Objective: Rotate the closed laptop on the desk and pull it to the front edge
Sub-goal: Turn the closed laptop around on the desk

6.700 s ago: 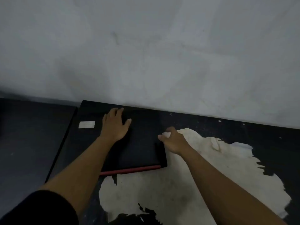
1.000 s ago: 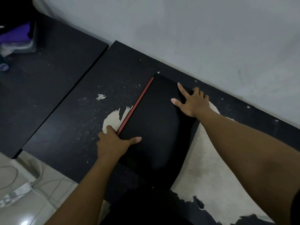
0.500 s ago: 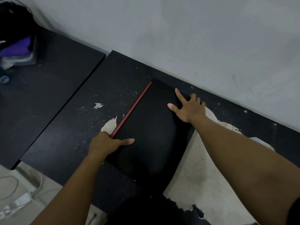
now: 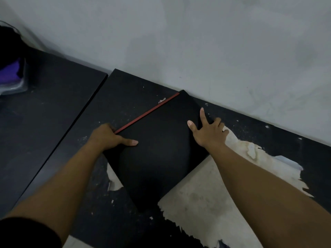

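The laptop (image 4: 157, 158) lies skewed, gripped at its red edge by the left hand (image 4: 109, 136) and opposite by the half-spread right hand (image 4: 207, 130); the pull forward seems unfinished.

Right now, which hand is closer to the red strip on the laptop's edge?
Left. The left hand grips the laptop at the near end of the red strip; the right hand holds the opposite side, across the lid.

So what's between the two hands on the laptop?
Only the bare black top of the laptop lies between the left hand and the right hand; the head view shows nothing resting there.
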`<action>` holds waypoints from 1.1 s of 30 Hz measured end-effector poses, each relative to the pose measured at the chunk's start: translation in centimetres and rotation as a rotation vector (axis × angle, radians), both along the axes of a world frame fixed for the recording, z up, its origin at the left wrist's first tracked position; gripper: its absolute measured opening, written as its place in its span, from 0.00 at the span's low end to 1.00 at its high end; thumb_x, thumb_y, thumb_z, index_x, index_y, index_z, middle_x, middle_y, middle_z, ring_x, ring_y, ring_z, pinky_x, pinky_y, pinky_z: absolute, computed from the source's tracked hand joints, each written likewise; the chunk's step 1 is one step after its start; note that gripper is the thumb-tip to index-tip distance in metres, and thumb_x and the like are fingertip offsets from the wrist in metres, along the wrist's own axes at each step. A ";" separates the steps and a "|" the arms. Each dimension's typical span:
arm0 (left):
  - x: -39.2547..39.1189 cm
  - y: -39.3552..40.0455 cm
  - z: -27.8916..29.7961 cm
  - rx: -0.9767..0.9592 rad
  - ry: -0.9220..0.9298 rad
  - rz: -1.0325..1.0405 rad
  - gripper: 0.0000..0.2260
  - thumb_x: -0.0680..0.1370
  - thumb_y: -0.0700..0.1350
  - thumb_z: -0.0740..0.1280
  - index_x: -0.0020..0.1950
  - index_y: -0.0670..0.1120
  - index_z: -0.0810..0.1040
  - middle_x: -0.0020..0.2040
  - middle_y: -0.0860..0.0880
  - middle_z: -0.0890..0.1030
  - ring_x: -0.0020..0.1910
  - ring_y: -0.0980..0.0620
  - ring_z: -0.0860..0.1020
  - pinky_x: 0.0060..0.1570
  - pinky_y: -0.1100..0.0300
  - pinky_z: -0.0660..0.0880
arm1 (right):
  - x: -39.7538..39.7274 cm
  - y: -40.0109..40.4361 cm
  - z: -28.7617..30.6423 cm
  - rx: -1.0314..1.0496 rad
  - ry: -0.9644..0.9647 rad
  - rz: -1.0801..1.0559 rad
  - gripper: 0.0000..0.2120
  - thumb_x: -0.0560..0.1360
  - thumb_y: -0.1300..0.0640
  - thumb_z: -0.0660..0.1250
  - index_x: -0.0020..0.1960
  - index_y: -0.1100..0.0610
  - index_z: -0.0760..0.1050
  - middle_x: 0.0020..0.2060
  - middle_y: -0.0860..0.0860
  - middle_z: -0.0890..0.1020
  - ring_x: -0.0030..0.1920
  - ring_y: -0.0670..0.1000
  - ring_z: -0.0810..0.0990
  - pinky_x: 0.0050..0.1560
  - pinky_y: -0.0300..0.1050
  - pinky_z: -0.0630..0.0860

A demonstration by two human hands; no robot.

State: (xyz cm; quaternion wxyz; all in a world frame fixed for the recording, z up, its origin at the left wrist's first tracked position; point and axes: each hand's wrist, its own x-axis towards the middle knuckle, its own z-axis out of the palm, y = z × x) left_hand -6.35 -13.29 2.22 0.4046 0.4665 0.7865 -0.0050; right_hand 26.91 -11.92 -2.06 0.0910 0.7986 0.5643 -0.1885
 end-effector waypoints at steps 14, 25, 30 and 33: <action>-1.9 4.3 -2.2 0.059 0.022 -0.165 0.48 0.41 0.73 0.79 0.54 0.51 0.74 0.58 0.47 0.76 0.56 0.47 0.73 0.53 0.52 0.74 | -1.2 -1.3 -0.1 0.008 -0.072 -0.110 0.37 0.76 0.25 0.39 0.81 0.37 0.36 0.77 0.63 0.58 0.74 0.64 0.60 0.68 0.63 0.59; 0.2 -1.2 -0.9 0.238 0.212 0.030 0.54 0.54 0.79 0.71 0.72 0.51 0.63 0.71 0.37 0.59 0.71 0.31 0.60 0.67 0.35 0.65 | -0.8 -1.2 0.4 -0.007 -0.059 -0.084 0.39 0.75 0.24 0.41 0.81 0.38 0.38 0.77 0.64 0.58 0.74 0.65 0.60 0.68 0.64 0.60; 1.6 -6.9 -1.6 0.088 -0.073 0.297 0.59 0.61 0.77 0.69 0.81 0.56 0.42 0.79 0.35 0.53 0.73 0.29 0.64 0.67 0.36 0.67 | 0.2 -1.1 0.5 -0.009 -0.007 -0.052 0.39 0.74 0.23 0.43 0.81 0.36 0.39 0.77 0.65 0.56 0.75 0.66 0.59 0.70 0.64 0.60; 2.5 -8.2 -2.5 0.121 -0.121 0.303 0.59 0.64 0.74 0.71 0.81 0.59 0.35 0.80 0.35 0.56 0.73 0.30 0.65 0.68 0.37 0.66 | 0.3 -1.0 0.5 -0.035 0.002 -0.043 0.40 0.73 0.22 0.42 0.80 0.34 0.36 0.77 0.65 0.55 0.76 0.66 0.57 0.71 0.65 0.59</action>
